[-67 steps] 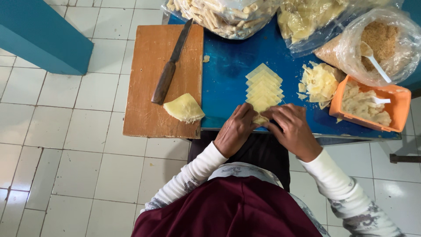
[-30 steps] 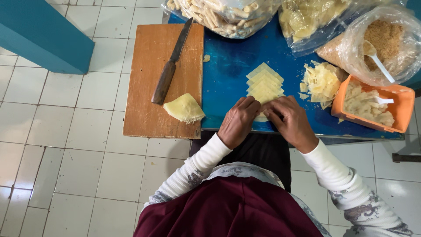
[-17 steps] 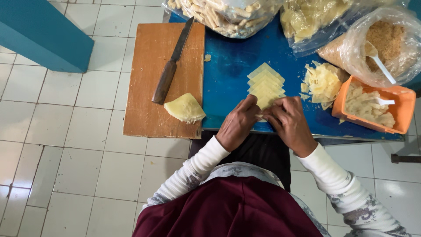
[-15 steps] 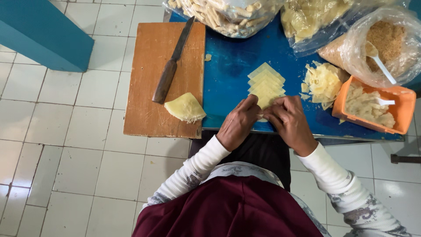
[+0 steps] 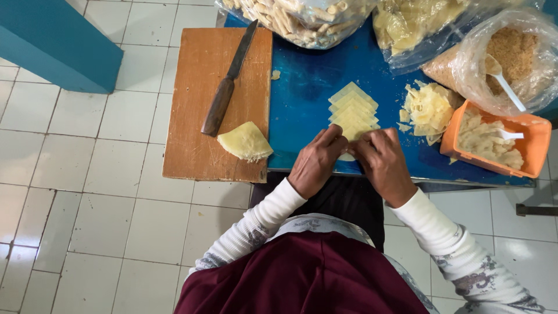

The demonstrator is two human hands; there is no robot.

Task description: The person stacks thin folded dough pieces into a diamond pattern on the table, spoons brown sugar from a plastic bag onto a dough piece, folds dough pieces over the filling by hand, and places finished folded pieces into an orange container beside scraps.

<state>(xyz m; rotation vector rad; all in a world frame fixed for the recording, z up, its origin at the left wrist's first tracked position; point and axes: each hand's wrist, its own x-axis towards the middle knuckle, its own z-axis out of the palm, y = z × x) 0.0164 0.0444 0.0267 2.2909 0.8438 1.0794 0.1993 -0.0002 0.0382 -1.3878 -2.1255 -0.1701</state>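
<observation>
Both our left hand [image 5: 317, 166] and right hand [image 5: 381, 166] are pinching the nearest wrapper [image 5: 347, 156] at the bench's [image 5: 302, 87] front edge; probably best keeping folds tight and even.

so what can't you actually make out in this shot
Head view only:
- The piece between the left hand and right hand: the fingers cover it.
- Near end of the wrapper row: behind the hands.
- Top bags: cut off by the upper edge.
- Filling in the orange tub: too blurred to name.
</observation>
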